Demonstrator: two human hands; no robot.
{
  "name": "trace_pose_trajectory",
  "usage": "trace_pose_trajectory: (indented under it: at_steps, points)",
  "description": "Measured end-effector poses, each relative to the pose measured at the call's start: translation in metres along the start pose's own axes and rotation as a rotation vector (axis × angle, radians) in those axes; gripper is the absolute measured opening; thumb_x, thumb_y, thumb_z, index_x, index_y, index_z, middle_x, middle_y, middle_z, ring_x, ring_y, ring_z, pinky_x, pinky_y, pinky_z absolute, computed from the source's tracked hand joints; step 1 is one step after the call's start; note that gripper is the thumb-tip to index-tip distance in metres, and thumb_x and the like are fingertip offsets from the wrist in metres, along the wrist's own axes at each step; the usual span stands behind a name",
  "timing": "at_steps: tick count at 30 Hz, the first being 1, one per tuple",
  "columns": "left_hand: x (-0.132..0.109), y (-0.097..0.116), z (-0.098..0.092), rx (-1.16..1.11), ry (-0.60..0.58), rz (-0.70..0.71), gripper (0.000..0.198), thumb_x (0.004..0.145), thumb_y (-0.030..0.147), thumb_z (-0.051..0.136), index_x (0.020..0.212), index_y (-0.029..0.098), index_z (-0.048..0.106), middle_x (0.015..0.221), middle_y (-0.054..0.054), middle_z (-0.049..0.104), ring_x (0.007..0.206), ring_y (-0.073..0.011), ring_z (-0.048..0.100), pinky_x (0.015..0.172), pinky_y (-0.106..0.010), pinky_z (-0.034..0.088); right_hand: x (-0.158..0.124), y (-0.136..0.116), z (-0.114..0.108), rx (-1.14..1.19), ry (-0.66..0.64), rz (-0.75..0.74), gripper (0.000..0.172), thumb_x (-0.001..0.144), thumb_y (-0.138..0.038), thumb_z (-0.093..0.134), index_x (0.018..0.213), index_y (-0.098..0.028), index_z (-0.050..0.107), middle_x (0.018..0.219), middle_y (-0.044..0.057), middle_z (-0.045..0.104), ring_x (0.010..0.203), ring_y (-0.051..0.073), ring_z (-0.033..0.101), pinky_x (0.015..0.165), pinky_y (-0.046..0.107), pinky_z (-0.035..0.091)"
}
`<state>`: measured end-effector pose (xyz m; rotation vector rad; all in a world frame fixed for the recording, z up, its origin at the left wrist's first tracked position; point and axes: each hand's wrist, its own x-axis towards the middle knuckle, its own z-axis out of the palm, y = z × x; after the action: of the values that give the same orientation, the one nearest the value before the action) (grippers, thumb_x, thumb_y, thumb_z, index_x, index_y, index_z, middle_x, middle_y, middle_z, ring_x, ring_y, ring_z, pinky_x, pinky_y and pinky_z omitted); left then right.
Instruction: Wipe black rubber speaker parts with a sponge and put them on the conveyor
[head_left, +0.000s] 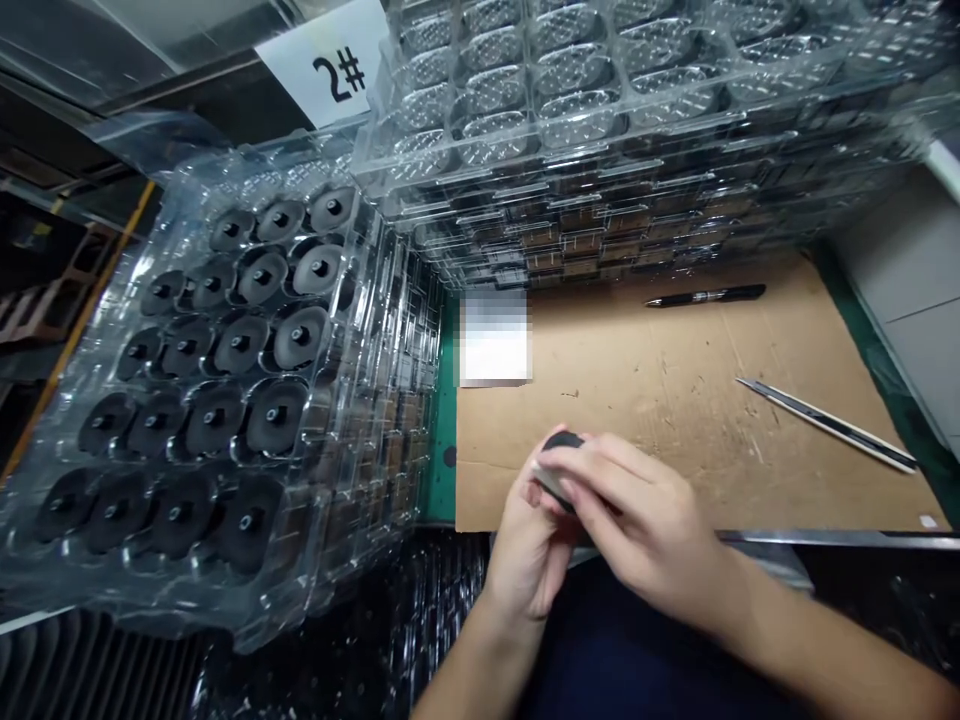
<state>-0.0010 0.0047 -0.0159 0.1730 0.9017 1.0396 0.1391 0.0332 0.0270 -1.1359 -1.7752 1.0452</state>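
Nineteen black parts (275, 440) are sitting in the left stack's top clear tray (187, 605); the left hand (525, 535) and right hand (649, 510) are together, pinching one dark piece (553, 484) above the cardboard (600, 390), where one pen (706, 297) and one cutter (829, 425) are lying.

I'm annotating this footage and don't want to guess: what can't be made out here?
In the head view:
The dark piece: partly hidden by the left hand and right hand.
The pale rectangle: pixelation hides its surface.
The clear trays at the back: cut off by the top edge.
The pen: any lettering is too small to read.
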Motion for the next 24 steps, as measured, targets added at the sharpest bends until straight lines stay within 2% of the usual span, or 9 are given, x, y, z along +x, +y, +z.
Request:
trace_pose_trajectory:
  at_steps: [3, 8, 12, 13, 17, 19, 21, 22, 24]
  points:
    - [0.000, 0.003, 0.003, 0.025, -0.018, 0.033, 0.055, 0.068, 0.027, 0.075, 0.120, 0.024, 0.056, 0.121, -0.008, 0.061, 0.108, -0.0227, 0.059, 0.090, -0.030, 0.049, 0.004, -0.005, 0.000, 0.002, -0.148, 0.002, 0.022, 0.088, -0.011, 0.048, 0.102, -0.018, 0.063, 0.086, 0.001, 0.061, 0.077, 0.007, 0.057, 0.070, 0.018, 0.047]
    - [-0.001, 0.004, 0.014, 0.066, -0.042, 0.000, 0.049, 0.065, 0.022, 0.077, 0.112, 0.023, 0.061, 0.106, -0.006, 0.068, 0.104, -0.0219, 0.061, 0.090, -0.030, 0.048, -0.003, -0.003, -0.004, -0.086, 0.069, -0.131, 0.028, 0.087, -0.010, 0.047, 0.112, -0.015, 0.059, 0.093, 0.006, 0.063, 0.084, 0.013, 0.058, 0.078, 0.027, 0.049]
    - [-0.002, 0.005, 0.017, 0.073, -0.027, -0.017, 0.056, 0.063, 0.019, 0.079, 0.115, 0.026, 0.059, 0.115, -0.006, 0.064, 0.103, -0.0225, 0.062, 0.089, -0.031, 0.049, -0.008, -0.009, -0.009, -0.023, -0.116, -0.040, 0.025, 0.086, -0.009, 0.049, 0.105, -0.018, 0.063, 0.087, 0.002, 0.062, 0.077, 0.009, 0.058, 0.071, 0.021, 0.049]
    - [-0.002, 0.005, 0.018, 0.081, -0.023, -0.013, 0.056, 0.062, 0.021, 0.079, 0.115, 0.025, 0.059, 0.114, -0.006, 0.065, 0.102, -0.0226, 0.062, 0.088, -0.031, 0.049, -0.006, -0.010, -0.010, -0.033, -0.111, -0.024, 0.023, 0.087, -0.010, 0.049, 0.102, -0.017, 0.064, 0.086, 0.002, 0.062, 0.076, 0.009, 0.057, 0.069, 0.020, 0.049]
    - [-0.003, 0.004, 0.021, 0.122, -0.028, -0.035, 0.056, 0.060, 0.023, 0.081, 0.113, 0.022, 0.061, 0.107, -0.007, 0.067, 0.102, -0.0225, 0.062, 0.090, -0.030, 0.049, -0.006, -0.009, -0.011, -0.095, 0.096, -0.132, 0.028, 0.087, -0.009, 0.047, 0.111, -0.011, 0.061, 0.091, 0.007, 0.063, 0.083, 0.014, 0.058, 0.078, 0.028, 0.049]
    - [-0.003, 0.005, 0.021, 0.109, -0.027, -0.050, 0.061, 0.056, 0.020, 0.083, 0.113, 0.024, 0.061, 0.110, -0.005, 0.067, 0.102, -0.0228, 0.062, 0.090, -0.031, 0.049, -0.010, -0.008, -0.013, -0.037, 0.035, -0.126, 0.028, 0.086, -0.008, 0.048, 0.111, -0.013, 0.061, 0.093, 0.006, 0.064, 0.085, 0.013, 0.059, 0.079, 0.026, 0.050]
    - [-0.003, 0.004, 0.020, 0.098, -0.016, -0.043, 0.062, 0.056, 0.019, 0.083, 0.114, 0.027, 0.060, 0.113, -0.004, 0.066, 0.101, -0.0223, 0.063, 0.089, -0.030, 0.050, -0.013, -0.008, -0.017, 0.007, -0.092, -0.052, 0.024, 0.086, -0.008, 0.050, 0.104, -0.016, 0.063, 0.090, 0.003, 0.064, 0.080, 0.010, 0.059, 0.073, 0.021, 0.050]
    - [-0.003, 0.002, 0.021, 0.105, -0.019, -0.032, 0.060, 0.058, 0.020, 0.082, 0.113, 0.026, 0.061, 0.112, -0.005, 0.066, 0.102, -0.0220, 0.062, 0.089, -0.030, 0.049, -0.013, -0.007, -0.018, 0.001, -0.111, -0.022, 0.023, 0.086, -0.008, 0.049, 0.101, -0.017, 0.064, 0.088, 0.002, 0.063, 0.078, 0.009, 0.059, 0.071, 0.019, 0.050]
    - [-0.003, -0.001, 0.023, 0.134, -0.039, -0.015, 0.050, 0.063, 0.022, 0.079, 0.110, 0.024, 0.063, 0.109, -0.006, 0.068, 0.104, -0.0212, 0.061, 0.091, -0.029, 0.048, -0.010, -0.007, -0.020, -0.061, -0.017, -0.044, 0.024, 0.086, -0.008, 0.048, 0.103, -0.015, 0.064, 0.088, 0.003, 0.064, 0.078, 0.010, 0.059, 0.073, 0.022, 0.050]
